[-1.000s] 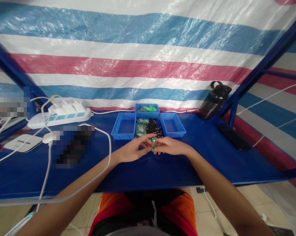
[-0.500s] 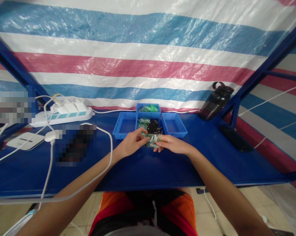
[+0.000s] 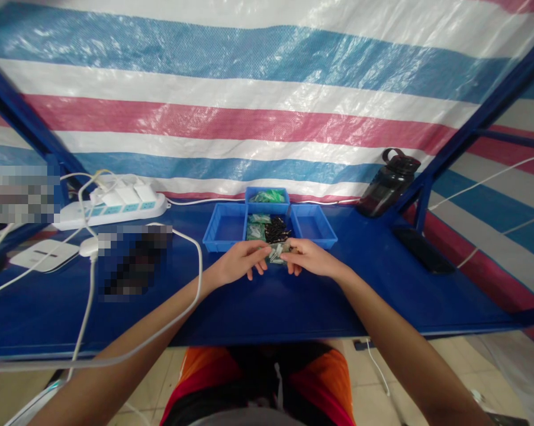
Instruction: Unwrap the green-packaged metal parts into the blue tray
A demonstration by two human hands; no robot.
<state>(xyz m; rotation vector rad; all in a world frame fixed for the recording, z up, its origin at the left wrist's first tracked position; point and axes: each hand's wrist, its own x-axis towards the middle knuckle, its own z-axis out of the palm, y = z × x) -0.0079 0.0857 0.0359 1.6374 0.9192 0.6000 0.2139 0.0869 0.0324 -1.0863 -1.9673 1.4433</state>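
Between my two hands is a small clear plastic bag (image 3: 276, 254) with silvery metal pieces inside, perhaps screws. My left hand (image 3: 244, 260) pinches its left side between thumb and fingers. On the other side, my right hand (image 3: 309, 258) grips the bag with the thumb on top. Just beyond my fingers, a blue bin holds dark screw-like parts (image 3: 276, 229) and small greenish plastic packets (image 3: 258, 228). A blue bin (image 3: 225, 244) stands to its left and another blue bin (image 3: 315, 241) to its right. Behind them a smaller bin holds green bags (image 3: 267, 195).
A white power strip (image 3: 111, 210) with plugs sits at the back left, and a white cable (image 3: 200, 266) loops over my left forearm. A dark bottle (image 3: 389, 183) leans at the back right near a black flat object (image 3: 422, 251). A striped sheet (image 3: 267, 83) hangs behind the table.
My left fingers have shifted from the bag's upper edge to its left side, with fingertips now curled below. My right fingers have re-gripped the bag, which sits slightly flatter.
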